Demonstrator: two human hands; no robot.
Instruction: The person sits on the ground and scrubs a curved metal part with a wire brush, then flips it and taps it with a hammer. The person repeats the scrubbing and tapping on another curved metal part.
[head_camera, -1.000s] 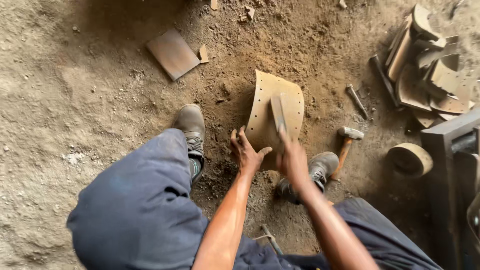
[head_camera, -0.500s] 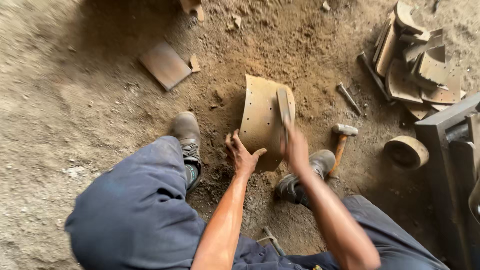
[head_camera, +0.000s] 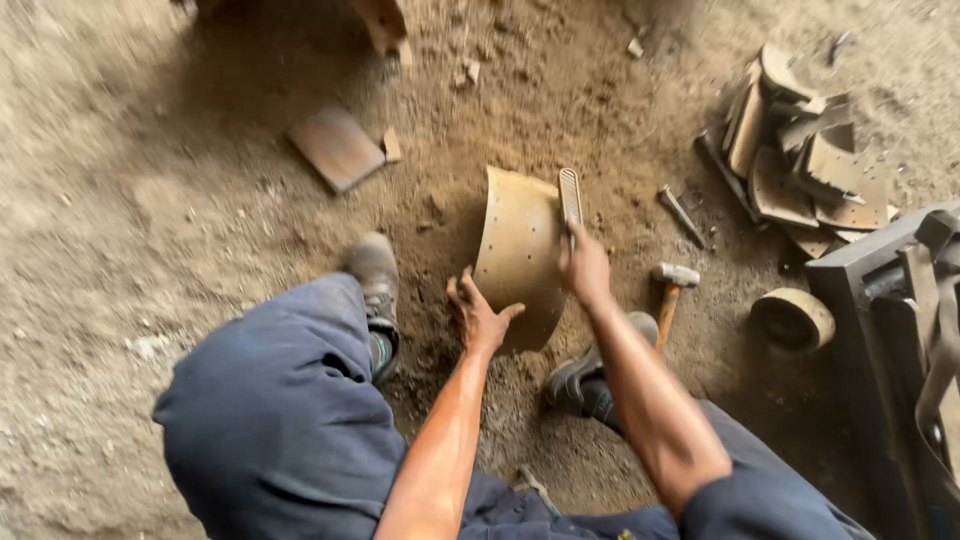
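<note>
Curved brake-lining plate (head_camera: 518, 250), tan w/ small holes, is stood on edge on dirt floor (head_camera: 150, 220) betw. two shoes. Left hand (head_camera: 478, 315) is pressed against its lower left edge, fingers spread, thumb on plate face. Right hand (head_camera: 585, 268) is wrapped around a file (head_camera: 570, 200), fingers pressed together on handle, blade laid along plate's right rim. Hammer (head_camera: 670, 290) lies just beside right hand. Pile of similar plates (head_camera: 800, 160) is seen well apart, upper right.
</note>
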